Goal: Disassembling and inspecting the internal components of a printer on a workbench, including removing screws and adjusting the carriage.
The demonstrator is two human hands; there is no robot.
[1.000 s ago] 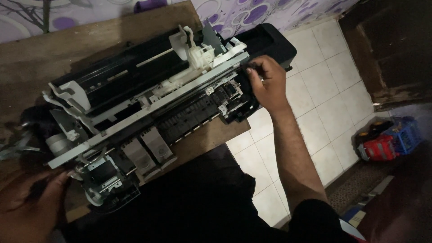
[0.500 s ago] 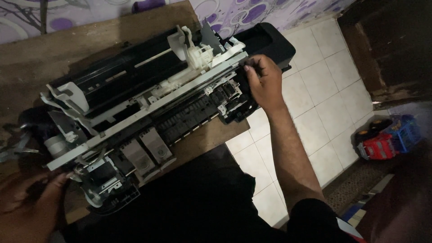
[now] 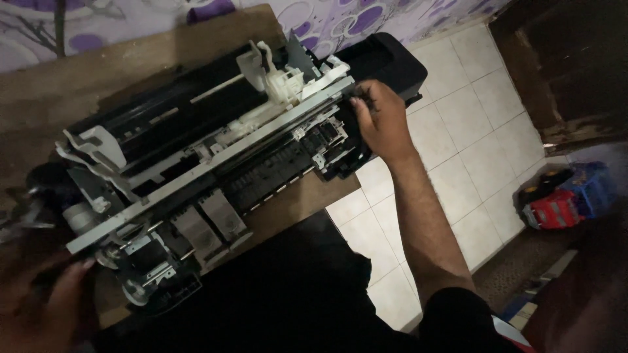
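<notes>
The head view looks down on a stripped printer chassis [image 3: 203,170] lying slantwise across a brown wooden table [image 3: 131,72], from the lower left of the frame up toward the upper middle — its long grey metal rail [image 3: 216,163] runs the whole diagonal, with white plastic parts [image 3: 275,75] at the upper end and a dark roller bed below the rail. The right hand [image 3: 383,117], just right of centre in the upper half, is closed on the upper right end of the chassis, fingertips pinched narrow at the rail's end. The left hand [image 3: 46,301], in the dim lower left corner, rests against the lower end of the chassis; whether it grips anything I cannot tell. A black cover piece [image 3: 392,59] lies beyond the right hand. On the white tiled floor [image 3: 458,144] at the right edge stands a red and blue toy truck [image 3: 569,196]
</notes>
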